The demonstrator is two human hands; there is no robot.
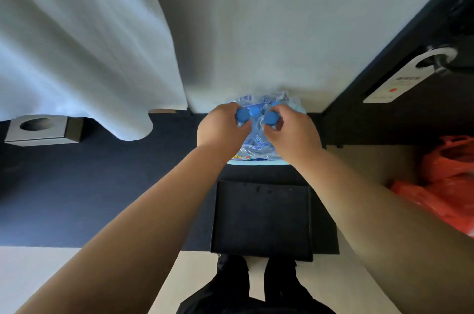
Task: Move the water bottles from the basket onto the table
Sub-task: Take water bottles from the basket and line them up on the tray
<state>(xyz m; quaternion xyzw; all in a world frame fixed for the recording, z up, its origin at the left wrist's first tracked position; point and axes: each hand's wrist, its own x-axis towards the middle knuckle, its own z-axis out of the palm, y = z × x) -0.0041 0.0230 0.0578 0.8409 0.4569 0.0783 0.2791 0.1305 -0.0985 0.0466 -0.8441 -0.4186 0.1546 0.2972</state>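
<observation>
Several clear water bottles with blue caps stand packed in a pale blue basket against the wall on the dark table. My left hand is closed around the neck of one bottle on the left. My right hand grips the neck of another bottle on the right. A third blue cap shows between them. My hands hide most of the bottle bodies; printed labels show below.
A black tray lies on the table just in front of the basket. A white towel hangs at the left above a tissue box. Orange plastic bags sit at the right. A door hanger hangs on a handle.
</observation>
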